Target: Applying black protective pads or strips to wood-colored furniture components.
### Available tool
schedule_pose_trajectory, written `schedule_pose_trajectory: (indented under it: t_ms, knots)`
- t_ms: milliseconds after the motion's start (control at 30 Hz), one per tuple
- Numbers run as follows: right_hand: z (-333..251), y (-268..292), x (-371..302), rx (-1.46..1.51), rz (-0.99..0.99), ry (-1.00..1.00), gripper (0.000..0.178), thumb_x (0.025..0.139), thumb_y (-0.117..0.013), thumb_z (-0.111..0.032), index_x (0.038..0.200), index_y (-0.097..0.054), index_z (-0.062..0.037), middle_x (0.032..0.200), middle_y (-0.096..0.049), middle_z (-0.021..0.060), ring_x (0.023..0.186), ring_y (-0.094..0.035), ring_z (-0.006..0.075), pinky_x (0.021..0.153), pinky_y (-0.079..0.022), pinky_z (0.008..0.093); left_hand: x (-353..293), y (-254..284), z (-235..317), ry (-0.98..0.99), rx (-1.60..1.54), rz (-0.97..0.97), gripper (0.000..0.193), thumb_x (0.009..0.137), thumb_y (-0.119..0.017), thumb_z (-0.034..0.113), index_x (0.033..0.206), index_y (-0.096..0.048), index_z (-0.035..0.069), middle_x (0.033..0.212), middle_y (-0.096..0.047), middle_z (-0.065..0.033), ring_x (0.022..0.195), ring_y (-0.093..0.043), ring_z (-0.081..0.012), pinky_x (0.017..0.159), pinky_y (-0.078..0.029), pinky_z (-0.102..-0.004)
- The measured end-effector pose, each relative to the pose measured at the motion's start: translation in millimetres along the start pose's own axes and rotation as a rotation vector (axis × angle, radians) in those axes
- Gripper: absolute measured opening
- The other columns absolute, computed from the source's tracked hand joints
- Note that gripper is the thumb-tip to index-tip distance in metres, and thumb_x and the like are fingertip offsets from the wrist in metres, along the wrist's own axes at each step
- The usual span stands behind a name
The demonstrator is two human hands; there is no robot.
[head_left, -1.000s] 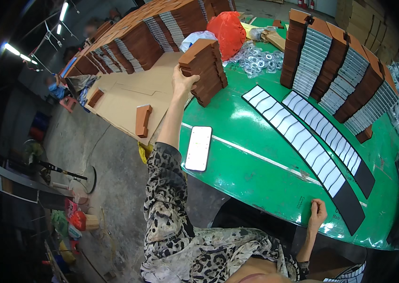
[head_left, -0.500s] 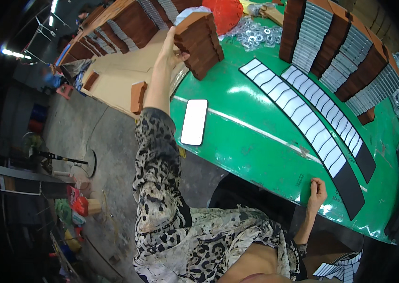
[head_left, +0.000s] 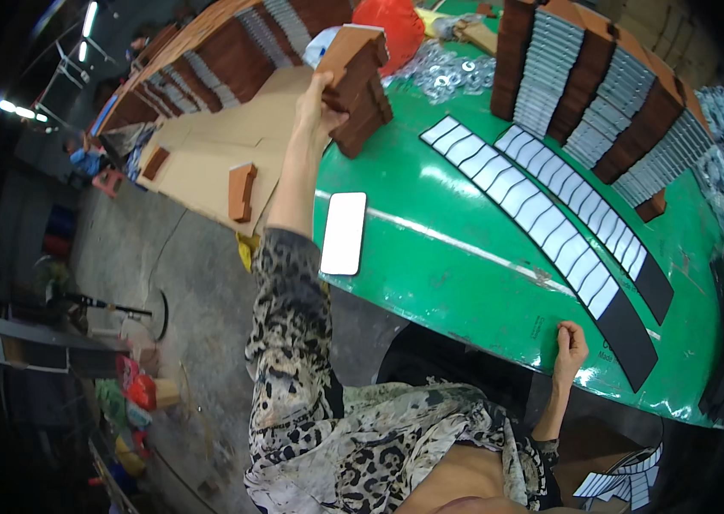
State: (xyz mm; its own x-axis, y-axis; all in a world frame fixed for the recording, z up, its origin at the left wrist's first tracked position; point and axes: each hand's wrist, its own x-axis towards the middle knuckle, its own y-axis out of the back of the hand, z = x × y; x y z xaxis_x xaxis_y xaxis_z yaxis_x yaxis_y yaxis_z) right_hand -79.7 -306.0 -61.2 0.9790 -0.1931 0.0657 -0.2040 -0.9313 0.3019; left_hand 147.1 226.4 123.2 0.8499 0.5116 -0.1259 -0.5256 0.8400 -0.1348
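The left hand (head_left: 322,101) pinches the brown block stack (head_left: 363,96) edgewise; keep it upright. The right hand (head_left: 573,343) (loosely closed) could steady it.

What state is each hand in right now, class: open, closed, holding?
Left hand: against the stack of brown blocks; whether it grips cannot be told.
Right hand: loosely closed, nothing visible in it.

Person wears a loose leopard-print top (head_left: 353,450), pale beige-grey w/ black spots & blotches, the fabric creased & softly draped. L sleeve (head_left: 291,300) has the same print, going darker grey nr the cuff (head_left: 288,234); R sleeve (head_left: 548,449), partly seen, is dark & patterned. L hand (head_left: 314,99) & R hand (head_left: 572,348) are bare.
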Motion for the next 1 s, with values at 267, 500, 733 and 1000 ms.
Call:
schedule_pose_trajectory:
  t_ms: [267, 500, 733, 1000]
  knots:
    - [-53, -51, -2, 0.325, -0.083, -0.014, 0.018, 0.09, -0.057, -0.009, 0.104, -0.06, 0.0006, 0.096, -0.063, 0.0068, 0.09, -0.058, 0.0139, 0.083, -0.045, 0.0264, -162, -66, -85, 0.095, -0.307, -0.439, 0.065, 0.076, -0.067, 0.035, 0.13, -0.041, 0.009, 0.126, -0.051, -0.0096, 0.111, -0.056, -0.0262, 0.088, -0.049, -0.0476]
    - [-95, -62, 16, 0.737, -0.349, -0.197, 0.085, 0.087, -0.062, -0.041, 0.147, -0.009, -0.0087, 0.146, -0.022, 0.0168, 0.125, -0.038, 0.0301, 0.098, -0.04, 0.0411, -290, -82, -143, 0.483, -0.357, -0.635, 0.07, 0.075, -0.067, 0.033, 0.133, -0.04, 0.005, 0.125, -0.053, -0.0166, 0.111, -0.056, -0.0323, 0.087, -0.05, -0.0471]
    - [-92, -50, -18, 0.529, -0.275, -0.225, 0.117, 0.075, -0.073, -0.049, 0.145, 0.006, 0.0015, 0.143, -0.021, 0.0285, 0.129, -0.034, 0.0373, 0.1, -0.038, 0.0453, -364, -116, -185, 0.489, -0.314, -0.543, 0.069, 0.08, -0.067, 0.019, 0.136, -0.028, 0.008, 0.124, -0.048, -0.0108, 0.111, -0.053, -0.0239, 0.093, -0.046, -0.0428]
    - [-90, -22, 10, 0.392, -0.293, -0.161, 0.112, 0.062, -0.082, -0.032, 0.145, -0.014, -0.0026, 0.13, -0.039, 0.0225, 0.118, -0.045, 0.0348, 0.096, -0.041, 0.0443, -371, -109, -203, 0.468, -0.26, -0.686, 0.079, 0.077, -0.072, 0.004, 0.137, -0.021, 0.015, 0.136, -0.034, -0.016, 0.129, -0.035, -0.0253, 0.099, -0.039, -0.0372]
